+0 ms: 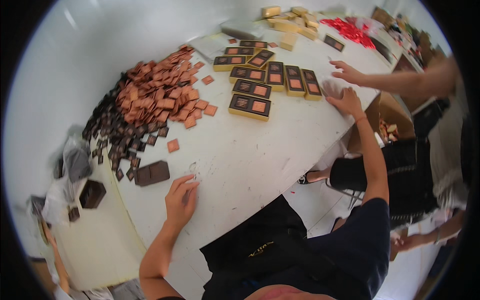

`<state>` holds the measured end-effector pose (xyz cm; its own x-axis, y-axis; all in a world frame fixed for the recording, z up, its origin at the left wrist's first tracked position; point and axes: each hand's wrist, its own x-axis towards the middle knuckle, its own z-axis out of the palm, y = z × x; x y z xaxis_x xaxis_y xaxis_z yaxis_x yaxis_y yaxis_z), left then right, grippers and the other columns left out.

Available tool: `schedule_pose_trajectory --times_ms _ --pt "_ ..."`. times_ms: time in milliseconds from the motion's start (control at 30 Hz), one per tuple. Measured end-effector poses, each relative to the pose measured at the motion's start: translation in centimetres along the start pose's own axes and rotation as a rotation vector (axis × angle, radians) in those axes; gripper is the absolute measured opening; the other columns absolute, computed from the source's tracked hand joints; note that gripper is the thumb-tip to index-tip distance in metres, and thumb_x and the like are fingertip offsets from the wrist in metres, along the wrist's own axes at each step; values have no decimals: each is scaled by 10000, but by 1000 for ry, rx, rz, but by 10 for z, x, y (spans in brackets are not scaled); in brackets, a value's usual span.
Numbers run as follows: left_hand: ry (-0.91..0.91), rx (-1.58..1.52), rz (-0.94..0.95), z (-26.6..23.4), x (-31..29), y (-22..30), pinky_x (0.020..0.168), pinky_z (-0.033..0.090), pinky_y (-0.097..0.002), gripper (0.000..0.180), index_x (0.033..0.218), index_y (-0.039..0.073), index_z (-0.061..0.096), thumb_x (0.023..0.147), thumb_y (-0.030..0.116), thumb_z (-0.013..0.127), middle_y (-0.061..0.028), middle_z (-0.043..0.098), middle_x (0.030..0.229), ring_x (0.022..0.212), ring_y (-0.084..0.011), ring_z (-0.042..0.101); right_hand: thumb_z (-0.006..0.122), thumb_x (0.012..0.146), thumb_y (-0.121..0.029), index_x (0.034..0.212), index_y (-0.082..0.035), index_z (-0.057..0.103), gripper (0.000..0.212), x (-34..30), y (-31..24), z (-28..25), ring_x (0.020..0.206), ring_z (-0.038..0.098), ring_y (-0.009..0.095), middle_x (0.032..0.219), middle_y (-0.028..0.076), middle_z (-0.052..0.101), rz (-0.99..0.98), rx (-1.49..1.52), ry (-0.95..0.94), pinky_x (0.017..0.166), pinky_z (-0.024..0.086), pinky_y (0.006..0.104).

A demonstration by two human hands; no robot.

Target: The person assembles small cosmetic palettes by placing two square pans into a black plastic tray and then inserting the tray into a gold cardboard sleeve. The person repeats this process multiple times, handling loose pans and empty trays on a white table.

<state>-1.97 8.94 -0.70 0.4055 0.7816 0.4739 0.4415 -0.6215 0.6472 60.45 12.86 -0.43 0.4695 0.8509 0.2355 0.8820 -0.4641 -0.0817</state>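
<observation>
My left hand point(181, 201) rests over the near part of the white table point(240, 160), its fingers stretched out and holding nothing. Just beyond its fingertips lies a dark brown tray insert point(152, 173). My right hand point(347, 103) reaches to the table's right side, fingers apart, a little right of the nearest gold box point(311, 84) in a row. A pale blur beside its fingers cannot be made out. Several such gold boxes hold dark trays, each with a dark square and a copper-coloured square; one box point(250, 107) sits closest to me.
Copper squares point(160, 90) are heaped at the left, with dark squares point(132, 145) around them. Gold cartons point(295, 22) and red wrappers point(350, 31) lie at the far end. A co-worker's hand point(349, 74) extends in from the right, above a cardboard box point(387, 112).
</observation>
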Motion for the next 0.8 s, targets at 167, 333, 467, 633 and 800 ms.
schedule_pose_trajectory --times_ms 167,333,467,633,800 --pt "44 9 20 -2 0 -2 654 516 -266 164 970 37 693 833 -47 664 -108 675 1118 790 -210 667 780 662 -606 932 51 596 734 -18 -42 -10 908 627 340 934 209 627 76 183 -60 799 492 437" --pt "21 -24 2 -2 -5 3 704 552 -289 139 963 33 687 846 -32 653 -113 662 1138 855 -221 678 792 672 -581 1327 104 492 994 11 -14 3 1057 622 323 1187 247 618 120 274 -2 923 493 387" --pt "22 -1 52 -2 -4 6 744 566 -295 132 963 24 687 850 -36 654 -127 657 1137 918 -223 681 842 680 -488 1382 97 436 1000 8 -28 -26 1088 607 289 1274 215 575 75 490 272 933 497 393" --pt "-12 -271 -120 2 -11 29 810 543 -300 207 1128 40 623 921 49 621 -113 653 1201 961 -200 677 931 592 -275 1386 -52 437 962 -151 -233 -77 897 543 137 1187 56 549 -535 830 145 728 440 281" --pt "157 -810 -312 10 -5 54 822 523 -298 288 1267 44 506 995 130 546 -152 658 1187 970 -181 674 925 616 -229 1436 7 351 1029 -260 -338 -66 1075 573 275 1334 166 493 -742 1083 -129 849 484 370"
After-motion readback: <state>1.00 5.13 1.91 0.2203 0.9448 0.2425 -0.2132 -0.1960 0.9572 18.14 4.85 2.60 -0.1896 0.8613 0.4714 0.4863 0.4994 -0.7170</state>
